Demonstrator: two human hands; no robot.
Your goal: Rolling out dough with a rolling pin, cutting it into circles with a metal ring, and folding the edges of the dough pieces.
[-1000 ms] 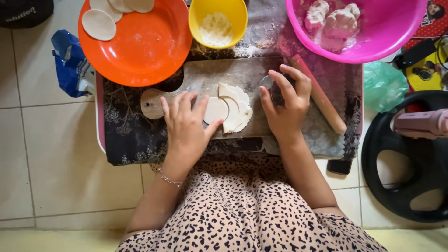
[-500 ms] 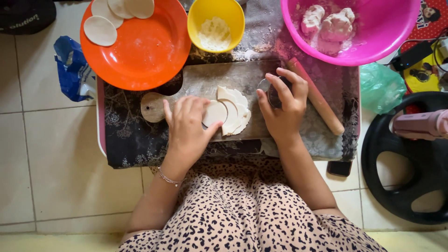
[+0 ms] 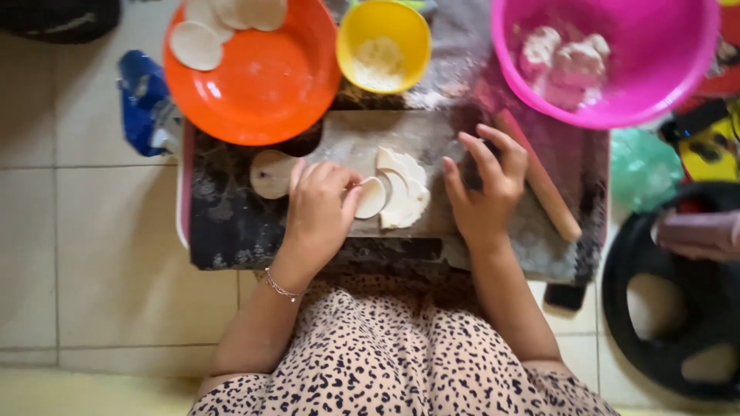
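Small dough round [image 3: 371, 198] sits on the floured board [image 3: 347, 139], mid-board, its right edge overlapping the ragged leftover dough sheet [image 3: 405, 189]. Left hand [image 3: 320, 212] rests on the board with its fingers [image 3: 351, 202] touching the round's left edge: fingers together, curled, not clearly clamped on it. Right hand [image 3: 486, 192] is flat on the board right of the sheet, fingers spread, holding nothing I can see; whether there's a cutter under it, cannot tell.

Judgement for doing this cleanly: slide fingertips under the round's edge and peel it low and flat away from the sheet, otherwise it stretches out of shape. Right hand pinning the board/sheet helps.

Around: another round [image 3: 271, 174] at the board's left end, rolling pin [image 3: 539, 177] just right of the right hand, orange plate [image 3: 270, 92] with finished rounds, yellow bowl [image 3: 383, 46] of flour, pink basin [image 3: 617, 54] with dough lumps.
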